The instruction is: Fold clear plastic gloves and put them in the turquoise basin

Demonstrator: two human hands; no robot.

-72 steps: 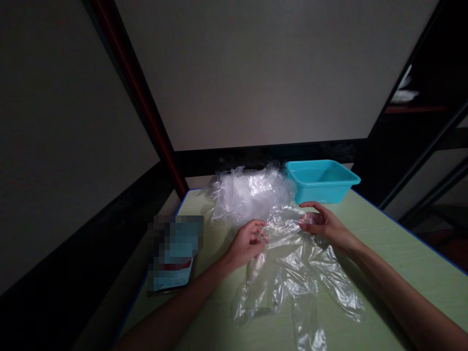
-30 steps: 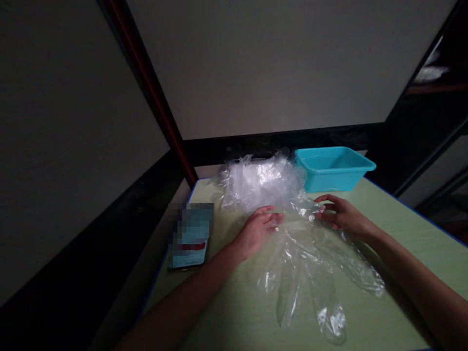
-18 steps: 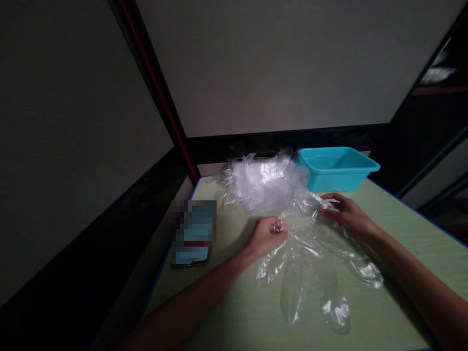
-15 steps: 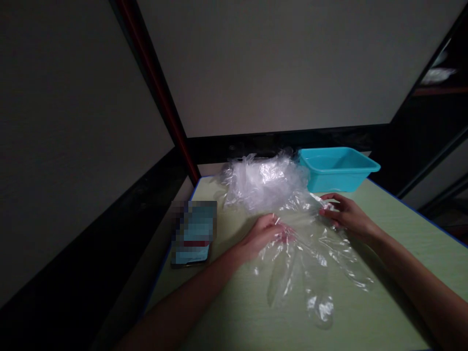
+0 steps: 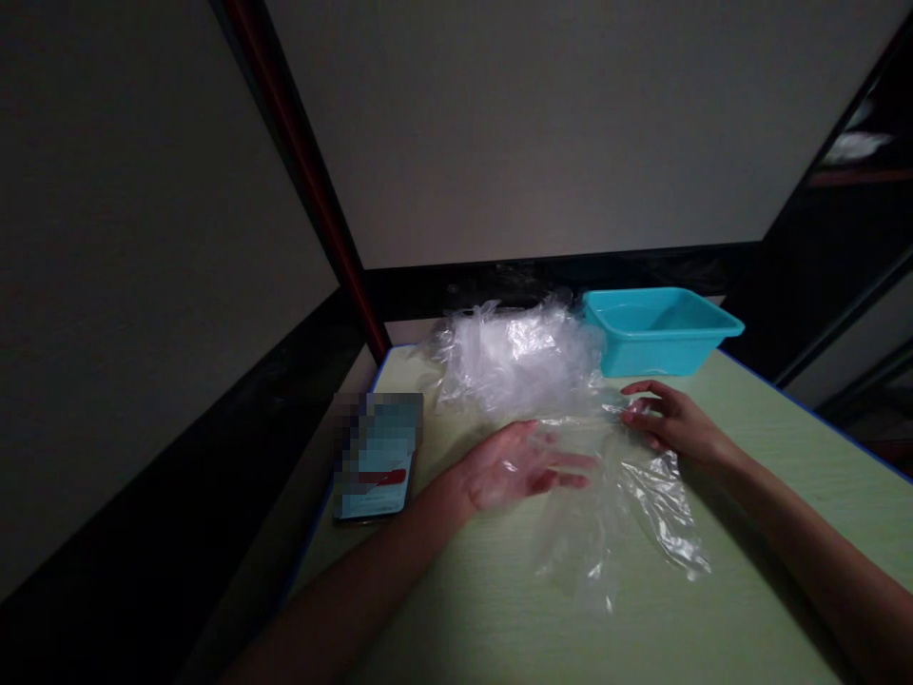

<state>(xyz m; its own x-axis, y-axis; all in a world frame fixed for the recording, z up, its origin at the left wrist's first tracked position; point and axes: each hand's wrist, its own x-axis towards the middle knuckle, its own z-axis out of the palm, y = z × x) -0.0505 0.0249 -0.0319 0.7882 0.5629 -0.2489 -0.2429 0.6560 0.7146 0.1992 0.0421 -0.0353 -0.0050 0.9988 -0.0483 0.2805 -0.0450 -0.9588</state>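
Note:
A clear disposable plastic glove (image 5: 606,504) hangs loosely between my hands over the table, its finger parts trailing toward me. My right hand (image 5: 670,419) pinches its upper edge between thumb and fingertips. On the other side, my left hand (image 5: 524,466) has its fingers stretched out and apart, with the thin film lying over them; whether it is inside the glove or only behind a layer, I cannot tell. Just beyond my hands lies a crumpled heap of clear plastic gloves (image 5: 520,357).
A turquoise plastic basin (image 5: 660,357) stands at the back right, beside the heap. To the left lies a phone (image 5: 378,466) with a lit, partly blurred screen. The pale green table (image 5: 442,590) has a blue edge and meets a wall panel (image 5: 556,133) behind.
My left hand has gone from curled fingers to stretched ones beneath the film. The glove's finger parts have swung and bunched up. My right hand keeps its pinch in nearly the same place.

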